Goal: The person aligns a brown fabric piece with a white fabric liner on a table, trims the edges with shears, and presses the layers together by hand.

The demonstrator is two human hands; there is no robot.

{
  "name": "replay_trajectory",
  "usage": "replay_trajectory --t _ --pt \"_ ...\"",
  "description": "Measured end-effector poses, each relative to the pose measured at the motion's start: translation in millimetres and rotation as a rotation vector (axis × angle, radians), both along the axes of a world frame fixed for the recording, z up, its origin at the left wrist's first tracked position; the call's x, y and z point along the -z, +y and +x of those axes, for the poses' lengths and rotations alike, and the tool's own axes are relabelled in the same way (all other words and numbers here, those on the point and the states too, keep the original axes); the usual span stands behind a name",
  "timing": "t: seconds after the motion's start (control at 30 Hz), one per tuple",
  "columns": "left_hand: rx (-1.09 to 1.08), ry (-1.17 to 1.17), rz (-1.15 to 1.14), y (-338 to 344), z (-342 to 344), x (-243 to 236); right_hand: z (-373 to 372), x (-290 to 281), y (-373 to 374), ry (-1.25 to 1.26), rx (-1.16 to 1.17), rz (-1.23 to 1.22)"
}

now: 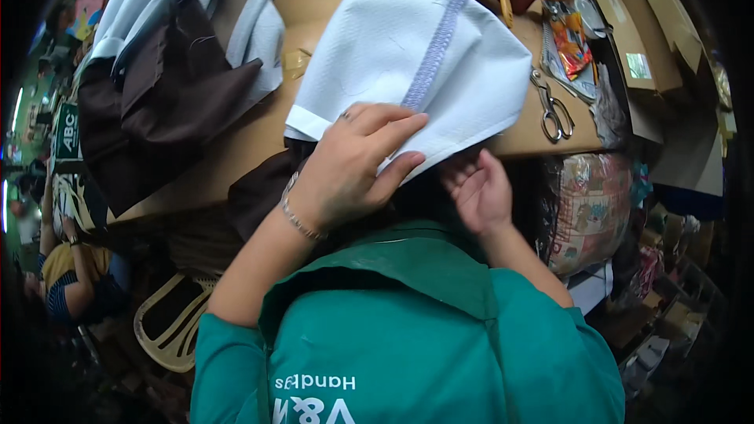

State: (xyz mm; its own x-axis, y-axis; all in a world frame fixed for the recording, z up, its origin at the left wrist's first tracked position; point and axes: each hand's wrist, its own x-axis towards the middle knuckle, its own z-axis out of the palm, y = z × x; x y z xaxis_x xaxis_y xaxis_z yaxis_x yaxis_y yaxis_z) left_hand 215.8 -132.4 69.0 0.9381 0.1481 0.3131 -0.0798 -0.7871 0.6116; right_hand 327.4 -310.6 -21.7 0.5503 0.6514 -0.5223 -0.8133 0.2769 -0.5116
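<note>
A white textured fabric piece (377,39) with a purple zigzag-stitched strip lies across the table in front of me. My left hand (357,149), with a bracelet at the wrist, has its fingers and thumb closed on the fabric's near edge. Just off that edge, to the right, my right hand (483,192) is palm up with fingers apart. Some of its fingertips are in shadow beneath the cloth. Dark brown fabric (169,98) is heaped with more white cloth on the left. To the right of the white piece lie metal scissors (554,110).
The brown table (514,141) ends close to my body. Beyond the scissors are an orange-red packet (572,43) and an open cardboard box (648,39). A plastic-wrapped bundle (589,204) stands below the right edge. At lower left are a beige plastic chair (177,322) and another person (78,267).
</note>
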Motion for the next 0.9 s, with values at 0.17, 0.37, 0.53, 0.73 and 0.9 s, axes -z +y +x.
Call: replay_trajectory --t 0.17,0.37,0.53,0.73,0.9 --pt "0.124 0.395 0.586 17.2 34.8 45.8 -26.4 5.0 36.3 -0.399 -0.142 -0.013" --pt "-0.369 0.66 0.459 53.1 -21.6 40.4 45.8 6.5 48.3 -0.408 -0.426 -0.308" --pt "-0.428 0.309 0.509 18.8 5.5 36.9 90.4 5.0 81.0 -0.569 -0.137 -0.26" --pt "-0.299 0.374 0.487 2.0 55.4 44.1 21.6 2.0 27.4 -0.258 -0.292 -0.156" --pt "-0.165 0.006 0.459 -18.2 58.3 36.6 23.6 9.7 21.3 -0.325 -0.392 -0.191"
